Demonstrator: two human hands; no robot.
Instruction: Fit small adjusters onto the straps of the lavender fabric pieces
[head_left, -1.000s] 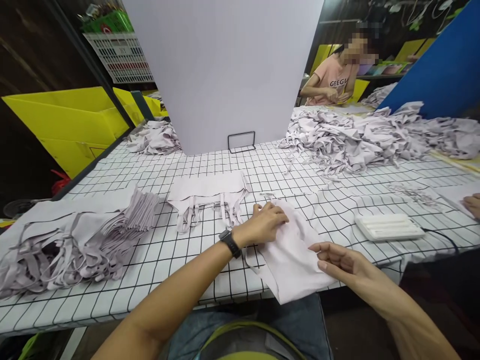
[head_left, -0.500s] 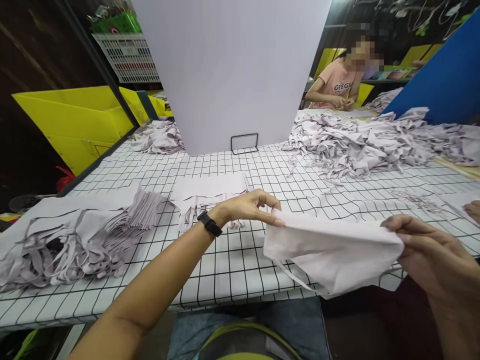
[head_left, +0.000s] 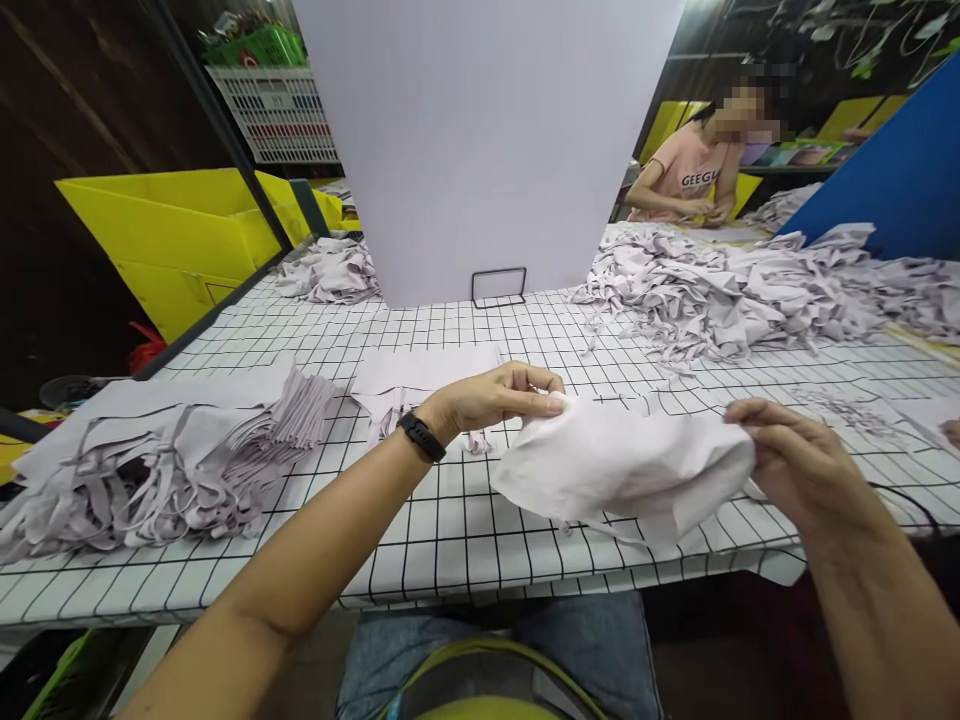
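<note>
I hold a pale lilac fabric piece [head_left: 622, 470] up above the front edge of the checked table [head_left: 465, 530]. My left hand [head_left: 495, 398], with a black band on its wrist, pinches the piece's left top corner. My right hand [head_left: 795, 465] grips its right end. The cloth sags and bunches between them, with a thin strap hanging below. Just behind my left hand lies a flat fabric piece with straps [head_left: 420, 385].
A neat stack of the same pieces [head_left: 172, 450] lies at the left. A big loose heap [head_left: 735, 290] fills the back right, a smaller one [head_left: 330, 272] the back left. A white board [head_left: 487, 150] stands behind. A person in a pink shirt [head_left: 694, 180] works beyond; yellow bins [head_left: 172, 240] at left.
The fabric piece has been lifted off the table edge and spread between both hands; now the hands have come closer together, so the cloth bunches. The white tray at right is now hidden.
</note>
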